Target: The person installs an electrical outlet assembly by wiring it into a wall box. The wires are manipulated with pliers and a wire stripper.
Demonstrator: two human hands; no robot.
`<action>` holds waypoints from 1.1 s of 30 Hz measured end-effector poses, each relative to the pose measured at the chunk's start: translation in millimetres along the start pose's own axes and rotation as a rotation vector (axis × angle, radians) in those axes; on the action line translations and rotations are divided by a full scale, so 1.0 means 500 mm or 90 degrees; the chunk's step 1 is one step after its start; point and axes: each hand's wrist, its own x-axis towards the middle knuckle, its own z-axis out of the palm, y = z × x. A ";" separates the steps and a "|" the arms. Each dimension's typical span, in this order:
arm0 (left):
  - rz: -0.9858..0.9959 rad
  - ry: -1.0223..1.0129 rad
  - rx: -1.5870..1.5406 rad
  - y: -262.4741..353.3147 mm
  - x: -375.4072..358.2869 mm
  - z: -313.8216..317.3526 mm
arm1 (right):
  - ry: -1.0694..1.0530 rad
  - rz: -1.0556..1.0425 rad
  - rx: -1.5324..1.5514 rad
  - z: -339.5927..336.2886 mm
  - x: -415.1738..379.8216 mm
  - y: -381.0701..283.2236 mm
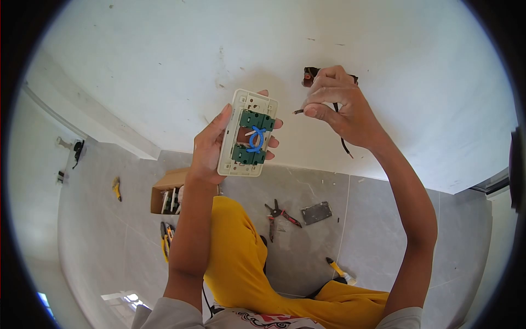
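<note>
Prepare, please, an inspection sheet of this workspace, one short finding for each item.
Surface: grey tiled floor, small debris visible.
Job's things: white wall plate, back showing, with green modules and blue wire.
Clutter: red-and-black pliers, dark rectangular plate, yellow-handled brush, open cardboard box.
Hands: left hand holds the wall plate; right hand pinches a black wire.
Cables: black wire's tip looks bare; another black length hangs below the right hand, origin hidden.
Surroundings: white wall, marked; opening partly behind the right hand.
</note>
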 end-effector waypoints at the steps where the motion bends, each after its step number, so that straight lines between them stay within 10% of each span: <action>1: -0.012 0.007 0.012 -0.004 -0.002 -0.004 | 0.028 -0.085 -0.055 -0.003 -0.003 0.001; 7: 0.045 0.065 0.183 -0.018 0.003 -0.004 | 0.047 -0.103 -0.034 0.000 -0.023 0.014; 10: 0.357 0.314 0.768 -0.032 0.008 0.022 | 0.067 -0.162 -0.077 0.002 -0.034 0.024; 15: 0.519 0.306 1.032 -0.014 -0.018 0.041 | 0.110 -0.238 -0.085 0.001 -0.048 0.038; 21: 0.420 0.192 0.820 -0.023 -0.042 0.095 | 0.116 -0.209 -0.034 0.000 -0.055 0.042; 27: -0.012 0.274 0.246 -0.026 -0.028 0.124 | 0.167 -0.225 -0.079 -0.020 -0.073 0.040; 33: -0.046 0.204 0.059 -0.039 -0.015 0.110 | 0.098 -0.134 0.085 -0.072 -0.097 0.065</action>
